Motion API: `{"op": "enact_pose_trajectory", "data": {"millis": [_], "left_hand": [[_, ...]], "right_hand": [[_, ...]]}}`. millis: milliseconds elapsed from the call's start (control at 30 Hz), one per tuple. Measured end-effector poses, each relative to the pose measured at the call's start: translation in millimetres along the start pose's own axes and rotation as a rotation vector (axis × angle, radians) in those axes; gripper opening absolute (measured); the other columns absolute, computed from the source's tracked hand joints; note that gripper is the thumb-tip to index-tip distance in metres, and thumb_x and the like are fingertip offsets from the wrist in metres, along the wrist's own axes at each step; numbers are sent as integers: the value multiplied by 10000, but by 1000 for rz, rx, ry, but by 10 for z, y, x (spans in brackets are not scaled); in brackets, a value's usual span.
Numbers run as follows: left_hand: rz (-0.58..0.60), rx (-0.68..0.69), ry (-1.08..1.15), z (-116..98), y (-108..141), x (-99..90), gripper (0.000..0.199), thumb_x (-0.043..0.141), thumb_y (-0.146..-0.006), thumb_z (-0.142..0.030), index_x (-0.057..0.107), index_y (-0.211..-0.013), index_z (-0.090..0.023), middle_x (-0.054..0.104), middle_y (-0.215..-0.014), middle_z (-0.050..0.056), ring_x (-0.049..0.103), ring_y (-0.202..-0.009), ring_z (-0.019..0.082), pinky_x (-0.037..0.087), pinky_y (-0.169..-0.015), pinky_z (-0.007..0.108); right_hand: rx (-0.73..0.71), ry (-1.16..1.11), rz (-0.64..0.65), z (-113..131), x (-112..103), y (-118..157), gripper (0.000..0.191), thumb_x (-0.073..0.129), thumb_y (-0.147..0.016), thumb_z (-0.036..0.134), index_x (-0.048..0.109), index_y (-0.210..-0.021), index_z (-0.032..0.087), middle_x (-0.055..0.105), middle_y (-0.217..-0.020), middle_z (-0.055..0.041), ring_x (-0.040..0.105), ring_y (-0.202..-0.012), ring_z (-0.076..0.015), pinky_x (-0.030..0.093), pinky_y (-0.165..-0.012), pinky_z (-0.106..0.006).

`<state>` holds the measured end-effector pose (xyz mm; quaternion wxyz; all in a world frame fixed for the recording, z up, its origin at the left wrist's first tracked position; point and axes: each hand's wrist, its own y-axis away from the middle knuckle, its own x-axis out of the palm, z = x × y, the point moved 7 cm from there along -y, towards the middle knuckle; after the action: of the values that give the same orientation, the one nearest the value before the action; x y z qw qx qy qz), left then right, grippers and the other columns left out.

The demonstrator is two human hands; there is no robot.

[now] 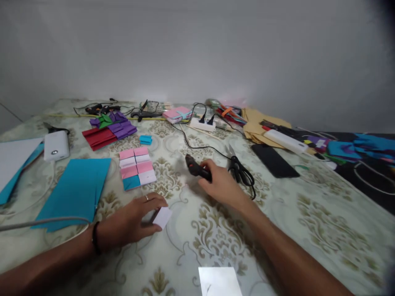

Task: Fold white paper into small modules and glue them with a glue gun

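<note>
Between the thumb and fingers of my left hand is a small pale paper piece, held just above the patterned tablecloth. My right hand is closed around the handle of a black glue gun, its nozzle pointing away to the left. Beyond my left hand lies a block of small folded papers in pink, white and blue. A little blue folded paper sits behind that block. Black-handled scissors rest to the right of the glue gun. A white paper sheet lies at the near edge.
Blue paper sheets and a white power bank are at left. Red folded paper and purple folded paper lie farther back. A power strip with black cords stands before the wall. A phone lies right.
</note>
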<state>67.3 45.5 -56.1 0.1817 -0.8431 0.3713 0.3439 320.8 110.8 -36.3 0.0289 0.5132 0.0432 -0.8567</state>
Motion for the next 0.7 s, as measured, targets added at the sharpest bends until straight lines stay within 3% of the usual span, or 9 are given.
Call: {"op": "enact_pose_trajectory", "data": {"millis": [133,267,367,433,533,700], "left_hand": [[32,69,54,-62,-7,-75,474,787,-935,-193,628,-1380,-230,662,-1459,136,648,-1348,277,531,-1148,412],[28,65,99,-109,-40,-140,455,785,-909,-144,650,-1337,-218,703,-1377,126,682,-1274,267,556,-1095,397],[30,46,107,-141,-66,-171,461,757,-879,-91,652,-1309,-219,716,-1363,111,678,-1275,271,547,-1106,413],[29,58,111,-168,-73,-186,449,726,-887,-83,641,-1307,-217,714,-1364,108,677,-1276,269,548,-1103,416],[23,77,113,-189,-71,-196,442,710,-899,-94,628,-1317,-214,712,-1356,108,678,-1267,267,553,-1096,421],[3,87,136,-198,-54,-202,447,685,-925,-108,619,-1350,-230,697,-1362,105,669,-1281,273,553,-1111,435]], "right_hand": [[-71,-91,18,-69,-185,109,165,544,-902,320,662,-914,206,736,-818,-56,670,-757,-250,510,-694,-329],[-253,-313,145,31,-256,246,162,631,-932,406,643,-906,247,660,-762,-12,603,-665,-211,511,-581,-301],[-344,-443,378,219,-159,383,98,656,-947,347,643,-968,252,596,-718,21,553,-592,-170,482,-519,-259],[-437,-436,475,381,-98,475,89,640,-939,266,601,-861,245,584,-766,9,560,-639,-168,491,-570,-266],[-525,-444,509,551,-31,553,131,613,-904,191,558,-800,247,566,-764,15,555,-656,-165,463,-598,-273],[-550,-421,517,624,82,589,117,593,-880,157,566,-809,246,552,-747,22,543,-658,-156,440,-604,-262]]}}
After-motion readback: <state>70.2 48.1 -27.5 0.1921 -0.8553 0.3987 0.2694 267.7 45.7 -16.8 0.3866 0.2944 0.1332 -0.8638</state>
